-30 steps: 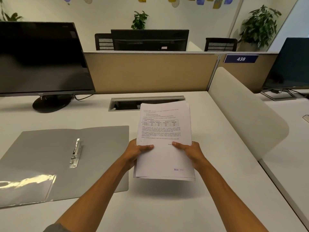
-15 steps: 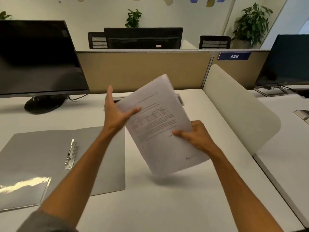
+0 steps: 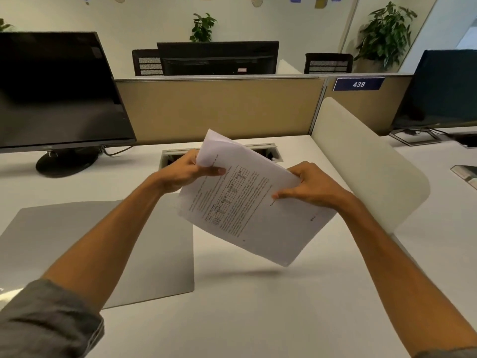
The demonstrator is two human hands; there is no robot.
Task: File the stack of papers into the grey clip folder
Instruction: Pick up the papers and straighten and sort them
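Note:
The stack of papers [image 3: 247, 213] hangs in the air over the white desk, turned so its printed lines run diagonally. My left hand [image 3: 185, 171] pinches its upper left corner, which curls upward. My right hand [image 3: 312, 187] grips the stack's right edge with the thumb on top. The grey clip folder [image 3: 160, 249] lies open and flat on the desk to the left, below my left forearm. My arm hides the folder's metal clip.
A black monitor [image 3: 56, 94] stands at the back left. A cable slot [image 3: 268, 151] is set into the desk behind the papers. A cream divider panel [image 3: 366, 161] borders the desk on the right. A tan partition [image 3: 219, 109] closes the back.
The papers were lifted off the desk and rotated counterclockwise. My left hand moved from the bottom edge up to the top corner. My right hand shifted along to the right edge.

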